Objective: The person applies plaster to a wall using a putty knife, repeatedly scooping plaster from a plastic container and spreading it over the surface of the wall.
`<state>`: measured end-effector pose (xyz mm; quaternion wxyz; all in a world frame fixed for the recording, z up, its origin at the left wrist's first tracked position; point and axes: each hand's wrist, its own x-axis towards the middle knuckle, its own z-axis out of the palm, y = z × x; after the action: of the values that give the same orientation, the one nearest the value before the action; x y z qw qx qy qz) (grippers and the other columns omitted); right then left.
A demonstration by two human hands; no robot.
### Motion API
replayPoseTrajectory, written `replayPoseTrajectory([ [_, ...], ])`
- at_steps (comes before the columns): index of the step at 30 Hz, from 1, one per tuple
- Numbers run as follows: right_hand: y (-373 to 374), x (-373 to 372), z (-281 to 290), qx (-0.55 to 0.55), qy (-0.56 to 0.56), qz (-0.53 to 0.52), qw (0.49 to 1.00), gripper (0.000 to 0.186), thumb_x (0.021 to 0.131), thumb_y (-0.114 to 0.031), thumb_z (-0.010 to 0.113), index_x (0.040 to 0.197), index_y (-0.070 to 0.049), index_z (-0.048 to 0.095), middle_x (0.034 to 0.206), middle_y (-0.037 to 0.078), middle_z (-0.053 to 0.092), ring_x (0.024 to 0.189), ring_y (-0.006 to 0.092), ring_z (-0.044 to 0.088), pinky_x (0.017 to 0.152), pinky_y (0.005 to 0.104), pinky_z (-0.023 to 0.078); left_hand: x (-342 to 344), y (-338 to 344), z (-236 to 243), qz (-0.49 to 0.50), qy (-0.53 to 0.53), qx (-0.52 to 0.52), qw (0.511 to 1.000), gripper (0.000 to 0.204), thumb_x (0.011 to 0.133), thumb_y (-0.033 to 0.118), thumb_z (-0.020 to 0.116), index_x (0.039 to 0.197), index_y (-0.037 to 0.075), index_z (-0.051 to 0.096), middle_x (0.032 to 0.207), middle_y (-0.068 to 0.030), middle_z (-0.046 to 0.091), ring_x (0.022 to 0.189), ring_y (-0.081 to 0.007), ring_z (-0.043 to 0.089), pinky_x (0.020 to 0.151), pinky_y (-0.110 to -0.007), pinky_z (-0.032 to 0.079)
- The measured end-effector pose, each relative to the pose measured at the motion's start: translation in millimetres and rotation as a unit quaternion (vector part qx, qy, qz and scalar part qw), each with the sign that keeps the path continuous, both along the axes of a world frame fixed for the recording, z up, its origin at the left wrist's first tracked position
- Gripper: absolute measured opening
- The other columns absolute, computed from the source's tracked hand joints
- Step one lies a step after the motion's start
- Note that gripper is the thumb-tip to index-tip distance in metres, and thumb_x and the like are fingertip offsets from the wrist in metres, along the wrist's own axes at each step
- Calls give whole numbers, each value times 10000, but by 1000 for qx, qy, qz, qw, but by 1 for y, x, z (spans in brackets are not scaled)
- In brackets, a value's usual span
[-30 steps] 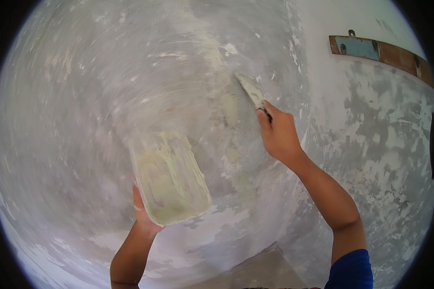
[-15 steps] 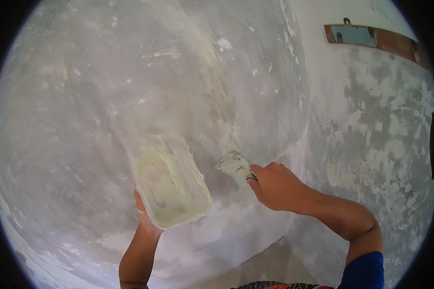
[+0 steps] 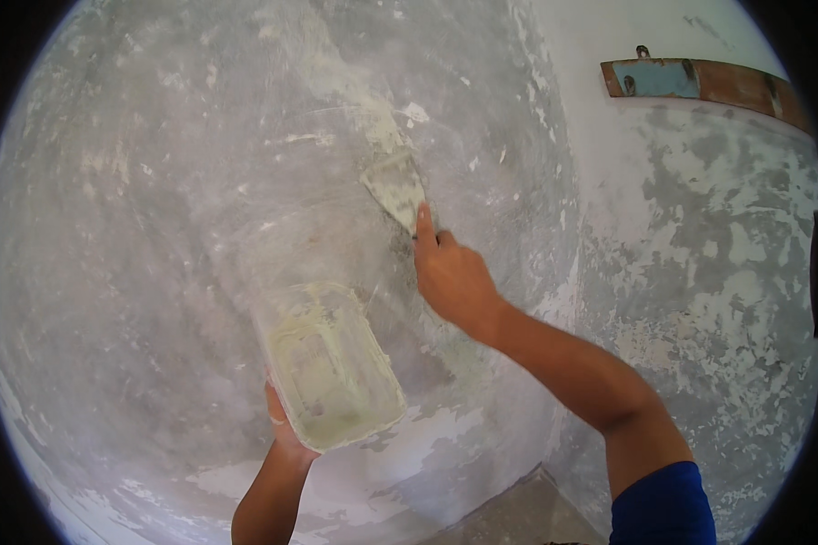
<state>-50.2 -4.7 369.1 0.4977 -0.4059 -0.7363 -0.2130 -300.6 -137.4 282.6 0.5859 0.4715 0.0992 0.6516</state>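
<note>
My right hand [image 3: 452, 275] grips a putty knife [image 3: 394, 188] and presses its putty-coated blade flat against the grey plastered wall [image 3: 154, 227], index finger stretched along the handle. Pale putty streaks run up the wall above the blade. My left hand [image 3: 282, 427] holds a rectangular plastic tub [image 3: 332, 363] from underneath, lower and to the left of the knife. The tub is smeared inside with pale greenish putty and is tilted toward me.
An inside corner [image 3: 563, 272] joins the grey wall to a side wall [image 3: 718, 272] with flaking white and grey patches. A brown wooden strip with a blue patch [image 3: 700, 82] is fixed high on the side wall. Bare floor [image 3: 518, 513] shows below.
My right hand dropped from the wall to beside the tub, then rose again and set the loaded blade on the wall. The tub in my left hand stayed nearly still.
</note>
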Motion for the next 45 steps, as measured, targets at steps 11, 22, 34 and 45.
replayPoseTrajectory([
  [11,-67,62,-95,-83,-116,42,989,525,1022,-172,590,1454,102,473,737,206,632,560,333,634,532,426,553,-12,-18,11,21,28,47,998,783,1033,642,460,1576,86,365,1498,-138,521,1319,-296,575,1067,-491,516],
  [22,-59,33,81,-98,-32,60,993,416,1068,-149,517,1391,112,536,786,251,659,716,392,672,693,467,537,7,-9,10,23,68,18,997,837,995,653,543,1578,82,359,1504,-136,514,1323,-298,572,1078,-501,510],
  [34,-92,63,-58,-255,-188,43,948,472,1057,-146,524,1407,168,483,763,241,650,565,355,635,585,432,548,-3,-1,-23,25,74,-1,997,852,975,679,555,1515,31,431,1411,-151,587,1252,-291,618,1044,-471,532],
  [45,-54,82,-23,-143,-28,73,987,437,1065,-178,537,1355,149,529,747,237,648,582,388,625,573,450,507,13,-1,-43,18,96,-46,994,917,952,716,559,1544,35,392,1461,-155,542,1314,-296,569,1089,-480,497],
])
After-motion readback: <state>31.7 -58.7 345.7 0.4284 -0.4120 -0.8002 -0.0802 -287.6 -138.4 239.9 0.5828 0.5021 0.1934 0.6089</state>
